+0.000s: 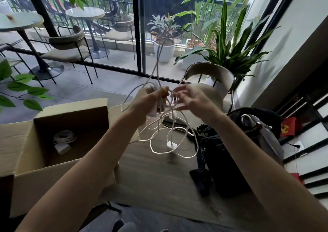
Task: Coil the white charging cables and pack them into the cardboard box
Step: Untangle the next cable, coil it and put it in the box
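My left hand (149, 98) is raised above the table and grips a bunch of white charging cable (159, 136) together with a white adapter at its lower edge. Loose loops hang down from that fist, and a white plug (171, 144) dangles among them. One strand swings up above the hands. My right hand (191, 98) is just right of the bunch with fingers spread, touching a loop of the cable. The open cardboard box (40, 167) stands at the left, with one coiled white cable and its adapter (63, 141) lying on its floor.
A black bag (229, 153) with straps lies on the wooden table (156, 178) right of the hanging loops. A chair (211, 82) stands behind the table, with potted plants and a glass door beyond it. Stairs with black rails run down the right side.
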`<state>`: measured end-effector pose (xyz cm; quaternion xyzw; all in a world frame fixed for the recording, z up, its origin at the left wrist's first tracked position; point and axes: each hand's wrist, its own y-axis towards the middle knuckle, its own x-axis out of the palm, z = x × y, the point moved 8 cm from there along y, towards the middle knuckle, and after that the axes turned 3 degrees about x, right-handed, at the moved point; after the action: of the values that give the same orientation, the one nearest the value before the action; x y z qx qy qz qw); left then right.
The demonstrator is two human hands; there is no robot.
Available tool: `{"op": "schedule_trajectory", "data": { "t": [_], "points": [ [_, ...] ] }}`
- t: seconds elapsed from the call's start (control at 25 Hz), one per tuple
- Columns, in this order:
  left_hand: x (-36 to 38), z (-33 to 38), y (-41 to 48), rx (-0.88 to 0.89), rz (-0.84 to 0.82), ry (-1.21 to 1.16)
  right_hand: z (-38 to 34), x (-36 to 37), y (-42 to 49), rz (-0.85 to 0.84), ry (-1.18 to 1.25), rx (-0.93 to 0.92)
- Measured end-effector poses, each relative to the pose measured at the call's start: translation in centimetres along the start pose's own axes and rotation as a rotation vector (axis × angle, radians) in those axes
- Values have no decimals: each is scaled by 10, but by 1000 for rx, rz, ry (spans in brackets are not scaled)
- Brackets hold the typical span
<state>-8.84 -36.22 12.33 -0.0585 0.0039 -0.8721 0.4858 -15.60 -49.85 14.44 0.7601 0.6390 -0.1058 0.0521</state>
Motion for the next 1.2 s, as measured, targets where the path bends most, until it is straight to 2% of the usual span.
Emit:
{"op": "schedule_trajectory", "data": {
  "t": [0.08,0.2,0.32,0.4,0.52,0.64,0.72,0.8,0.88,0.96,1.08,1.2],
  "points": [
    [3,14,-3,68,-53,71,16,12,-3,-104,-44,18],
    [6,30,-8,131,-131,207,14,15,-11,-215,47,-30],
    [8,38,-9,171,-184,352,9,15,-10,-139,-152,-129],
    [13,40,-9,198,-218,413,12,22,-6,-92,-133,-71],
    [12,41,-5,219,-180,451,18,27,-1,-17,-34,68],
    [5,41,-6,241,-168,387,21,30,2,-110,73,59],
    [0,46,-11,231,-185,260,23,27,-1,-211,171,13],
    [-1,58,-15,226,-224,71,29,33,-7,-291,92,-3],
    [2,80,-16,253,-237,-86,34,42,-8,-258,-74,-42],
    [7,104,-18,300,-251,-182,27,47,-7,-207,-58,-80],
    [14,130,-22,383,-267,-189,-8,39,-8,-165,-22,-263],
    [15,133,-22,397,-249,-148,-26,41,-11,-330,15,-279]
  ]
}}
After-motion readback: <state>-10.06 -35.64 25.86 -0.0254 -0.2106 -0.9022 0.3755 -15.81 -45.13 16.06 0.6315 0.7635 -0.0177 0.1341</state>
